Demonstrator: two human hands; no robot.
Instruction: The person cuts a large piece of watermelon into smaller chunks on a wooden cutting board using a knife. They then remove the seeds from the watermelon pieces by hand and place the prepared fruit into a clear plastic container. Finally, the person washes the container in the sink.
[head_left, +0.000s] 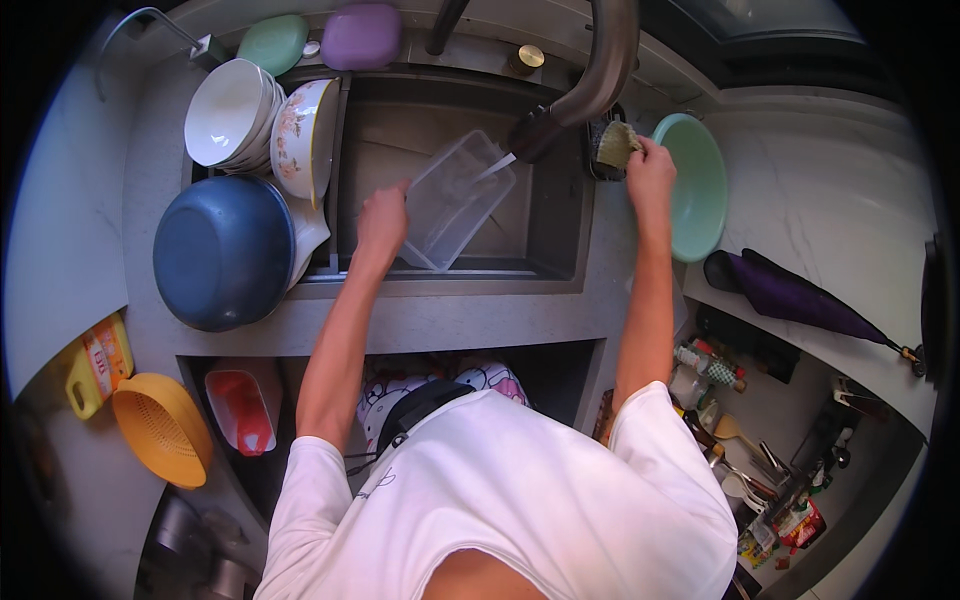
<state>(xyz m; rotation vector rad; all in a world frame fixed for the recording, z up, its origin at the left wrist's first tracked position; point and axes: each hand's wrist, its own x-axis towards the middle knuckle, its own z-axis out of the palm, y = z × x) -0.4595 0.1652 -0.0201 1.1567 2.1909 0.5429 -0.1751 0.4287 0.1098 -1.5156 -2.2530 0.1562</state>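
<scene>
A clear plastic container (442, 217) is tilted over the sink basin (390, 120), gripped at its left edge by my left hand (384, 217). From the faucet (600, 82) a stream of water (495, 168) runs into it. On the right, my right hand (651, 169) pinches a yellowish scrubbing cloth or sponge (618, 144). That hand is over the counter beside a small dark caddy (607, 169) at the sink's right rim. Just right of the hand, a mint-green plastic basin (694, 187) leans on its side.
Stacked white bowls (225, 112), a floral bowl (300, 139) and a large blue bowl (225, 251) crowd the left. Behind the sink lie a green lidded box (274, 45) and a purple one (361, 36). A folded umbrella (795, 300) rests on the right counter. An orange colander (161, 429) stands lower left.
</scene>
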